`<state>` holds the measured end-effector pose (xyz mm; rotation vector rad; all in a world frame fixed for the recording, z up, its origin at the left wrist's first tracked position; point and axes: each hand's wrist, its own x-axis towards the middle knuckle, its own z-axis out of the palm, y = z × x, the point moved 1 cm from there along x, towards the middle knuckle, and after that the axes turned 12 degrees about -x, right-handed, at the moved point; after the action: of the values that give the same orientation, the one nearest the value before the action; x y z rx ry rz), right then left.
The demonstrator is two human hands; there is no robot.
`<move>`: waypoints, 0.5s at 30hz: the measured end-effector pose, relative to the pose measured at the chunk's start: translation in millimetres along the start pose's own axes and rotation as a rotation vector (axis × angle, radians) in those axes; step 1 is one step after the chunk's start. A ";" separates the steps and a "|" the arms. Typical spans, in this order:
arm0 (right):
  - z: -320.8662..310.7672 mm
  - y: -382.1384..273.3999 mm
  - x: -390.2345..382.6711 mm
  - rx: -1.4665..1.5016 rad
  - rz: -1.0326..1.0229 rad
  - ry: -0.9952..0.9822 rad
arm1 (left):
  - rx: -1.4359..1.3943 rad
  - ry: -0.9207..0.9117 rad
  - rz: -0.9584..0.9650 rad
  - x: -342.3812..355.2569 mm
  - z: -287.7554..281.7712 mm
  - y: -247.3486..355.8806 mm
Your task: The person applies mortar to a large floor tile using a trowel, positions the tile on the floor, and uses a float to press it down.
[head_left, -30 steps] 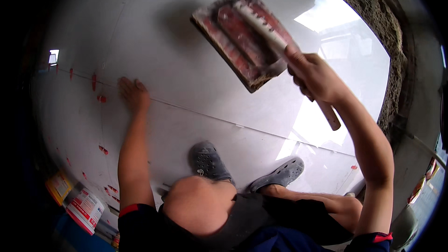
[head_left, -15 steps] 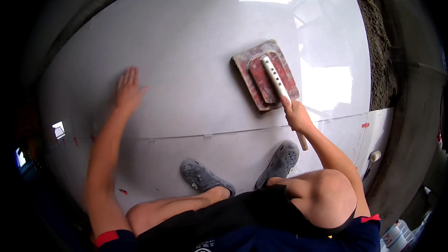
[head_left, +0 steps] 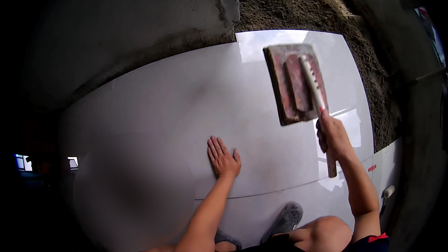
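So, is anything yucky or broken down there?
The red tool in the right hand looks grubby: its top is patchy with grey smears, which stands out against the shiny pale tiles. I can't make out any spill or crack on the tiles.

a head-worn wide fisheye looks steeply down from above the near knee [head_left: 330,235], facing away over the pale slab [head_left: 158,107] from fairly close; its sweep reaches grey concrete [head_left: 144,28] far left and brown sand [head_left: 298,7] far right.
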<state>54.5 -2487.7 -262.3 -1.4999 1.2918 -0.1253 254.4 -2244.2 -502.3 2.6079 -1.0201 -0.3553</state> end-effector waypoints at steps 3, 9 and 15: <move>-30.9 -38.2 56.8 0.033 -0.338 0.224 | 0.038 -0.023 0.004 -2.4 7.5 -6.8; 23.2 89.5 144.5 -0.280 0.094 0.108 | 0.031 -0.053 0.009 -3.6 9.9 6.4; -16.8 -1.5 132.4 0.000 0.192 -0.151 | 0.068 -0.049 0.028 -3.6 6.5 2.3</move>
<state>97.3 -2597.7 -324.6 -1.3507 1.3056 0.1108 248.2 -2244.6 -507.0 2.6541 -1.1026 -0.3855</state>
